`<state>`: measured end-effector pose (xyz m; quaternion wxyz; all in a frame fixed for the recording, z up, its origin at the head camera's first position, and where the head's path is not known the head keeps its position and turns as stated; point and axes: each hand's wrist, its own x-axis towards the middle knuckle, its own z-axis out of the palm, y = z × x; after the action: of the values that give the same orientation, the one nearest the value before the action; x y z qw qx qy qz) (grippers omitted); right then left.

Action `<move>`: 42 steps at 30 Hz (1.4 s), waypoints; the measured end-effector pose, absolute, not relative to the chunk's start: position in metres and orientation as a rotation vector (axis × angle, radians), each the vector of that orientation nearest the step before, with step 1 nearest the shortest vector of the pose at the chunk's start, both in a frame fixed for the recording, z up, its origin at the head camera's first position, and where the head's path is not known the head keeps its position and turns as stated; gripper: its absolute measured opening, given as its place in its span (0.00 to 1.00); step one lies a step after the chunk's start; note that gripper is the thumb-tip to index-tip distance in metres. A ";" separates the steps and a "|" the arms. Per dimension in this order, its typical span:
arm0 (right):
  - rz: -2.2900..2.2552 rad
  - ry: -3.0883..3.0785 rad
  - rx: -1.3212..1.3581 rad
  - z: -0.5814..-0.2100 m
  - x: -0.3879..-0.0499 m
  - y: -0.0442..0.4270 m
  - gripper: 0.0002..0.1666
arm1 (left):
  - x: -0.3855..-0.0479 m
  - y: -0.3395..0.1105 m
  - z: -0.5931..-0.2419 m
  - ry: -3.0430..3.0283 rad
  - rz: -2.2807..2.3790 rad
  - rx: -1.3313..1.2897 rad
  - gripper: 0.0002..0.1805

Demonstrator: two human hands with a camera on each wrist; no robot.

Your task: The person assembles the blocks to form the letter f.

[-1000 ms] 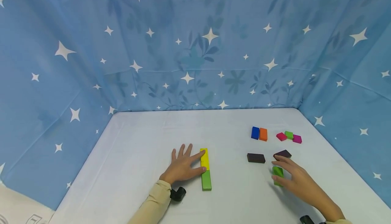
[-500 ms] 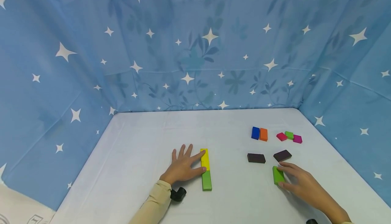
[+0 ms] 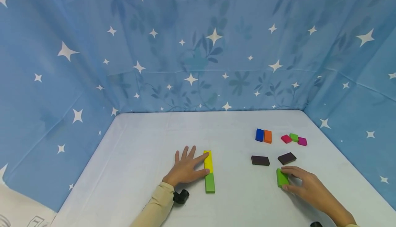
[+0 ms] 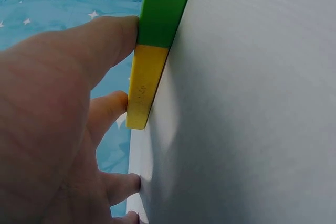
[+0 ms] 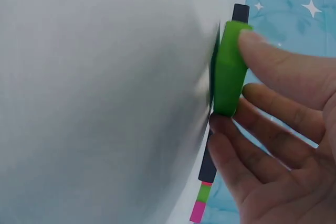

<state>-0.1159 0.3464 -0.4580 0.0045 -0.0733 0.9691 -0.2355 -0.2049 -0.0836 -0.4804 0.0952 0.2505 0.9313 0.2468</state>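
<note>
A yellow block (image 3: 208,161) and a green block (image 3: 209,183) lie end to end in one line on the white table. Fingers spread, my left hand (image 3: 185,169) rests beside them; the index fingertip touches the yellow block and the thumb touches near the joint. The left wrist view shows the same thumb at the green block (image 4: 165,9) and the index finger on the yellow block (image 4: 144,87). My right hand (image 3: 306,185) pinches another green block (image 3: 282,177) by its ends, between thumb and fingers. That green block (image 5: 231,69) is very close to the table surface.
Two dark brown blocks, one (image 3: 260,160) left of the other (image 3: 287,158), lie beyond the right hand. Farther back are a blue block (image 3: 259,135), an orange block (image 3: 267,137), and small pink (image 3: 286,139), green (image 3: 294,137) and magenta (image 3: 302,141) pieces. A starry curtain (image 3: 198,48) bounds the table.
My right hand has drawn slightly back and right, its fingers now at the green block's ends, uncovering one dark brown block. The left hand has stayed in place.
</note>
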 end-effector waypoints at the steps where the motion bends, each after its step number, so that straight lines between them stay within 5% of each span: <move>1: -0.740 3.041 -0.231 -0.458 -0.116 0.346 0.30 | -0.205 -0.084 -0.480 2.762 0.730 0.743 0.38; 42: -1.077 3.028 -0.539 -0.437 -0.203 0.265 0.24 | -0.205 -0.084 -0.481 2.785 0.736 0.746 0.37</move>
<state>-0.2032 0.2649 -0.4370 -0.0583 -0.1651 0.9276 -0.3299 -0.2048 -0.0835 -0.4814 0.0830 0.2498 0.9327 0.2465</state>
